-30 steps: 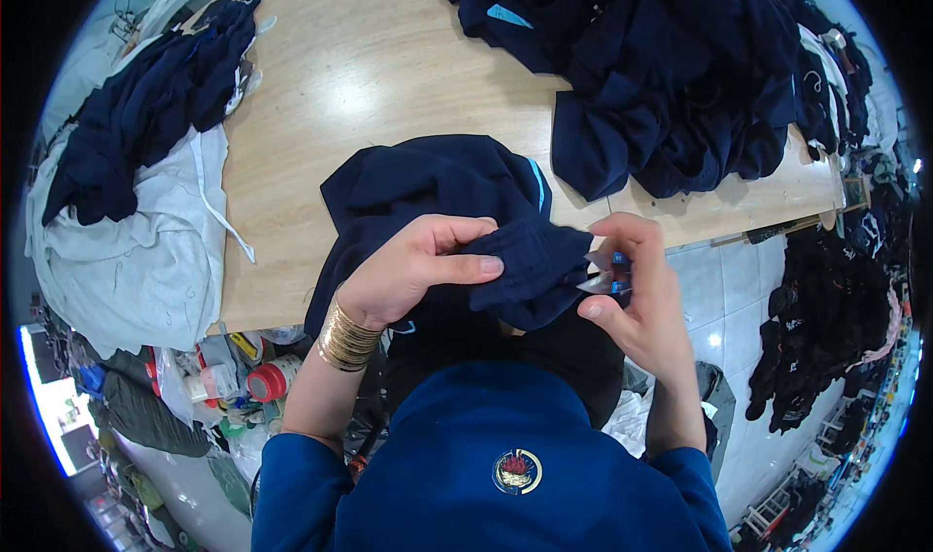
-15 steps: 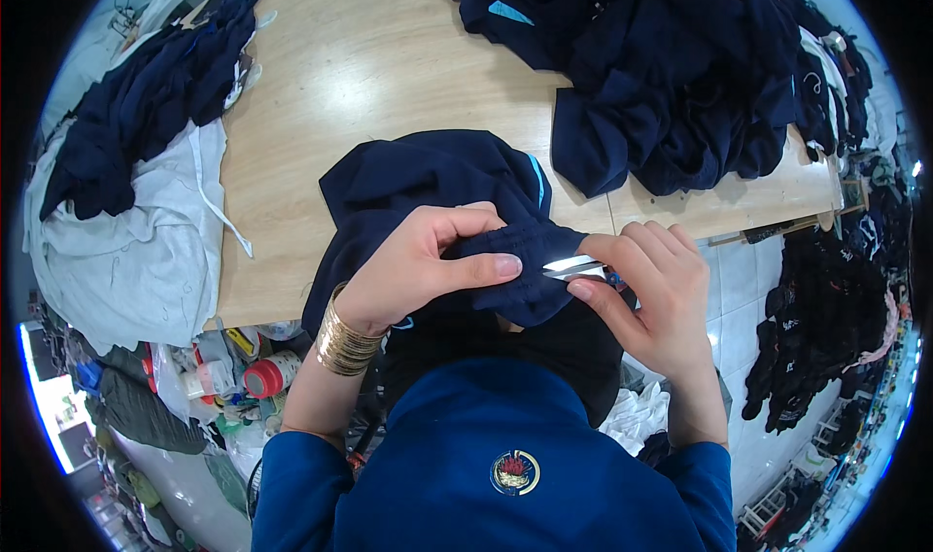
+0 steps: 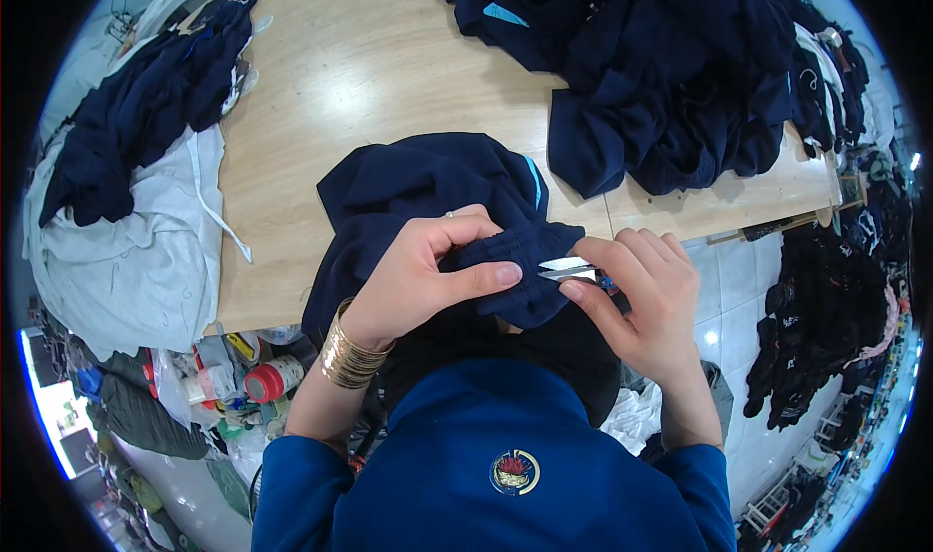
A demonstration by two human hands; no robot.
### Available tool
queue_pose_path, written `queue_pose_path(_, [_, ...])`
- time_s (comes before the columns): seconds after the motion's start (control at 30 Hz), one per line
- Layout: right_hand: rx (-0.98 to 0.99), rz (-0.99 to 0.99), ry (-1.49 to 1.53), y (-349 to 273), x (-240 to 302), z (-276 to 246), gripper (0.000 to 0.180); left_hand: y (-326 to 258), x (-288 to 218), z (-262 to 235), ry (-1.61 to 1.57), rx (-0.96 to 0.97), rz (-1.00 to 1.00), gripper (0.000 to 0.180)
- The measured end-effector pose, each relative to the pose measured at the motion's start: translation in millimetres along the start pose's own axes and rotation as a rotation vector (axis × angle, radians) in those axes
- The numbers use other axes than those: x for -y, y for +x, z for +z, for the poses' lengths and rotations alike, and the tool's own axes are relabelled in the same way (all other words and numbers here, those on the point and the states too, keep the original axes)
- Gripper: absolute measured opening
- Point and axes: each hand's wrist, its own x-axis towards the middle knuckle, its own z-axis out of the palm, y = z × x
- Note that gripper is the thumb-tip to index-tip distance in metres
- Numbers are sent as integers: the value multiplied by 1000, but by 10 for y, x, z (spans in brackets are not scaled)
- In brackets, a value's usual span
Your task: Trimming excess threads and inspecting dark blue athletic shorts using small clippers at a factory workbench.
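Note:
A navy garment (image 3: pixel 428 178) with a light blue strip lies over the table's near edge, its gathered, elastic-looking band drawn up toward me. My left hand (image 3: pixel 442 265) pinches that band, thumb on top and fingers behind the cloth. From the right, my right hand (image 3: pixel 637 290) grips small thread snips (image 3: pixel 566 268) between thumb and fingers. Their two silver blades point left, slightly parted, at the band's edge. Most of the snips' handle is hidden in my palm. Any thread at the blade tips is too fine to make out.
A heap of navy garments (image 3: pixel 671 76) covers the far right of the wooden table (image 3: pixel 330 86). At the left lie a dark garment (image 3: pixel 146 110) and pale grey cloth (image 3: pixel 146 251). Below the table's left edge are a red-lidded bottle (image 3: pixel 267 382) and clutter. Black clothing (image 3: pixel 816 319) sits at the right.
The snips' blades have parted slightly and shifted a little left along the band. My left hand keeps its pinch on the cloth.

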Motion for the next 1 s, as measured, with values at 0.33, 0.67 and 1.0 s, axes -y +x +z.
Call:
queue_pose_path(0.33, [-138,409,565,-20,140,101,22,-8,-4,21,-14,-43,-6,23])
queue_pose_path(0.67, [-319,253,517,-9,125,404,10,15,159,139,49,-152,113,20])
queue_pose_path(1.0, [-255,550,658,-44,-49,-22,13,-13,169,122,64,-148,145,23])
